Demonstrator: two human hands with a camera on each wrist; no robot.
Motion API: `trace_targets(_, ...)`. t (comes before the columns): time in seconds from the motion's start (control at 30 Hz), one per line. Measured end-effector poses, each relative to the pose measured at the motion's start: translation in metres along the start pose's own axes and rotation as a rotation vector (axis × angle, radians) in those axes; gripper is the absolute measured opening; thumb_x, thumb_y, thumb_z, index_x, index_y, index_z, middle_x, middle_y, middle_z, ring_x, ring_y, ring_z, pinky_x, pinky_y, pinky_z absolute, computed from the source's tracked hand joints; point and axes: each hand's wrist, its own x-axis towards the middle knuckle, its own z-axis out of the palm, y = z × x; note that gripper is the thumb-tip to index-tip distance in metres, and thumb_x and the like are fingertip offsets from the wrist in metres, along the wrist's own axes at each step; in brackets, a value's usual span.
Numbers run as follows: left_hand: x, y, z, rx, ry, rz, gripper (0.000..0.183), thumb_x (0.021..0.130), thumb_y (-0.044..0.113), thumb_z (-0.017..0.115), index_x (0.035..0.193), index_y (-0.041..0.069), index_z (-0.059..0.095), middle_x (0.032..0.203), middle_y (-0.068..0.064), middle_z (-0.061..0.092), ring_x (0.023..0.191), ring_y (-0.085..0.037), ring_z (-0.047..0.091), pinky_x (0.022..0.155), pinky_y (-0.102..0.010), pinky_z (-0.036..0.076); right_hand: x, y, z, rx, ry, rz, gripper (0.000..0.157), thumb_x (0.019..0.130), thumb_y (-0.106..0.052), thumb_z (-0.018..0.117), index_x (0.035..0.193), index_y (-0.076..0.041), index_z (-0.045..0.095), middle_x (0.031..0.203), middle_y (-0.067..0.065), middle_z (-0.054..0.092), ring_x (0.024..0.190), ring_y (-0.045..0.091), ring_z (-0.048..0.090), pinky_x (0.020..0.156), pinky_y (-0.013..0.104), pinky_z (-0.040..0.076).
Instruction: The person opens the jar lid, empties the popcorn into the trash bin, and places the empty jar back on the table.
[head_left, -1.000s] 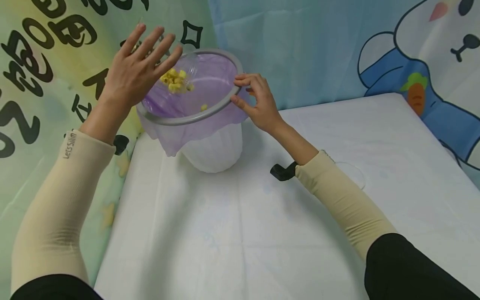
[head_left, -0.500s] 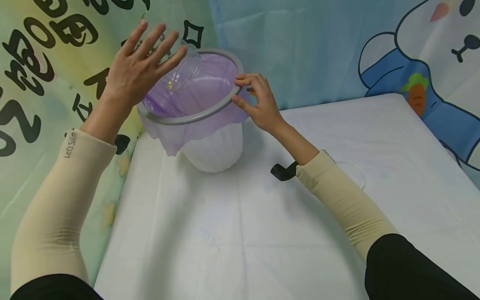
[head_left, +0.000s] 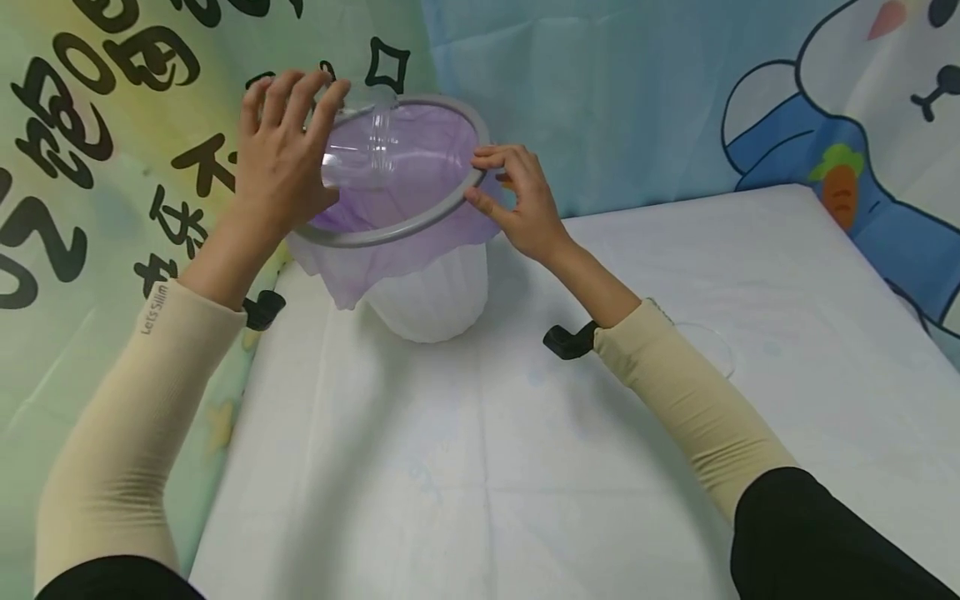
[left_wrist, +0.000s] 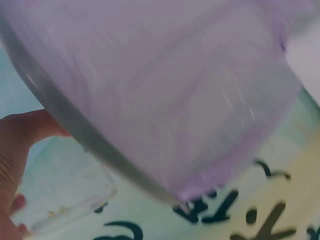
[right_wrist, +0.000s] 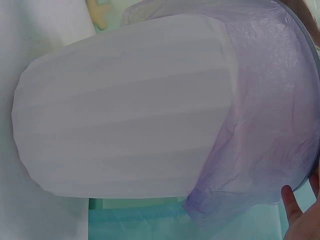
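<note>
A white bin [head_left: 431,300] stands on the table, lined with a purple plastic bag [head_left: 442,137] folded over its grey rim [head_left: 390,237]. My left hand [head_left: 283,154] holds a clear plastic container [head_left: 356,158], tilted on its side over the bin's mouth. In the left wrist view, small yellow bits show along the container's edge [left_wrist: 70,215], outside the grey rim. My right hand [head_left: 521,200] pinches the bin's rim on the right, thumb outside over the bag. What lies at the bottom of the bin is hidden.
A white sheet covers the table [head_left: 480,467]. A green and yellow printed curtain [head_left: 75,350] hangs at the left, and a blue curtain [head_left: 600,108] with a cartoon animal stands behind. A thin clear ring [head_left: 708,346] lies near the right forearm.
Yellow pieces fell from the container into the bin and are out of sight in the head view. My left hand turned and lowered the container. My right hand stayed on the rim.
</note>
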Motion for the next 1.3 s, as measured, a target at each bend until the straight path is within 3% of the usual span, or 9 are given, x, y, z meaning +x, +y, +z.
trace_targets(0.13, -0.002, 0.011, -0.003, -0.179, -0.019, -0.164, 0.102, 0.057, 0.024, 0.084, 0.141, 0.013, 0.028, 0.141, -0.010, 0.033, 0.130, -0.029, 0.025, 0.107, -0.039, 0.011, 0.001, 0.001, 0.001, -0.003, 0.000, 0.004, 0.027, 0.085, 0.002, 0.060, 0.108, 0.014, 0.051, 0.121, 0.028, 0.046, 0.111, 0.036, 0.038, 0.088, 0.047, 0.040)
trace_targets(0.27, -0.003, 0.027, -0.013, -0.367, 0.052, -0.313, 0.104, 0.058, 0.037, 0.085, 0.141, 0.013, 0.028, 0.140, -0.007, 0.036, 0.128, -0.022, 0.028, 0.105, -0.032, 0.015, 0.001, 0.002, 0.001, -0.014, 0.001, 0.019, 0.028, 0.085, 0.001, 0.061, 0.109, 0.013, 0.052, 0.122, 0.027, 0.047, 0.112, 0.034, 0.038, 0.089, 0.041, 0.040)
trace_targets(0.4, -0.005, 0.046, -0.031, -0.535, 0.114, -0.429, 0.107, 0.057, 0.044, 0.085, 0.141, 0.012, 0.027, 0.137, -0.001, 0.039, 0.123, -0.013, 0.032, 0.101, -0.026, 0.019, 0.001, 0.004, 0.002, -0.006, -0.002, 0.029, 0.028, 0.085, 0.002, 0.061, 0.109, 0.013, 0.051, 0.122, 0.027, 0.046, 0.113, 0.034, 0.037, 0.088, 0.049, 0.040)
trace_targets(0.57, -0.016, 0.072, -0.052, -0.780, 0.231, -0.494, 0.109, 0.054, 0.037, 0.087, 0.140, 0.007, 0.028, 0.136, -0.002, 0.039, 0.122, -0.007, 0.035, 0.100, -0.021, 0.025, 0.001, 0.002, 0.002, -0.007, -0.007, 0.040, 0.029, 0.085, 0.003, 0.061, 0.109, 0.013, 0.051, 0.123, 0.027, 0.046, 0.112, 0.034, 0.037, 0.087, 0.051, 0.040)
trace_targets(0.73, -0.042, 0.104, -0.060, -1.011, 0.441, -0.491, 0.106, 0.053, 0.022, 0.089, 0.137, -0.001, 0.028, 0.132, -0.008, 0.042, 0.121, -0.011, 0.039, 0.100, -0.028, 0.032, 0.003, 0.008, 0.004, -0.012, -0.008, 0.072, 0.030, 0.086, -0.001, 0.062, 0.111, 0.012, 0.051, 0.124, 0.024, 0.047, 0.113, 0.029, 0.038, 0.090, 0.042, 0.041)
trace_targets(0.87, -0.066, 0.136, -0.053, -1.096, 0.525, -0.550, 0.103, 0.053, 0.015, 0.088, 0.135, 0.000, 0.028, 0.131, -0.008, 0.042, 0.121, -0.013, 0.039, 0.101, -0.034, 0.032, 0.002, 0.028, 0.004, -0.035, 0.002, 0.112, 0.033, 0.086, -0.012, 0.065, 0.112, 0.005, 0.053, 0.126, 0.013, 0.049, 0.115, 0.018, 0.038, 0.090, 0.028, 0.039)
trace_targets(1.03, -0.094, 0.173, -0.033, -1.151, 0.569, -0.631, 0.102, 0.052, 0.017, 0.087, 0.135, 0.004, 0.029, 0.131, -0.007, 0.042, 0.122, -0.017, 0.039, 0.100, -0.040, 0.032, 0.001, 0.043, 0.003, -0.038, 0.008, 0.094, 0.036, 0.086, -0.021, 0.066, 0.113, 0.000, 0.056, 0.126, 0.006, 0.049, 0.116, 0.015, 0.037, 0.091, 0.032, 0.040)
trace_targets(1.13, -0.107, 0.194, -0.019, -1.187, 0.598, -0.657, 0.101, 0.053, 0.020, 0.087, 0.135, 0.003, 0.030, 0.131, -0.008, 0.042, 0.121, -0.022, 0.039, 0.098, -0.045, 0.033, 0.001, 0.039, 0.003, -0.025, -0.003, 0.105, 0.035, 0.086, -0.019, 0.066, 0.113, 0.001, 0.055, 0.126, 0.007, 0.049, 0.117, 0.014, 0.036, 0.091, 0.034, 0.040)
trace_targets(1.3, -0.121, 0.229, -0.003, -1.266, 0.582, -0.719, 0.098, 0.054, 0.015, 0.086, 0.133, -0.001, 0.030, 0.130, -0.006, 0.042, 0.120, -0.023, 0.039, 0.095, -0.048, 0.036, 0.002, 0.014, 0.001, -0.011, -0.016, 0.127, 0.031, 0.087, -0.009, 0.063, 0.111, 0.008, 0.053, 0.124, 0.017, 0.047, 0.117, 0.017, 0.036, 0.093, 0.038, 0.040)
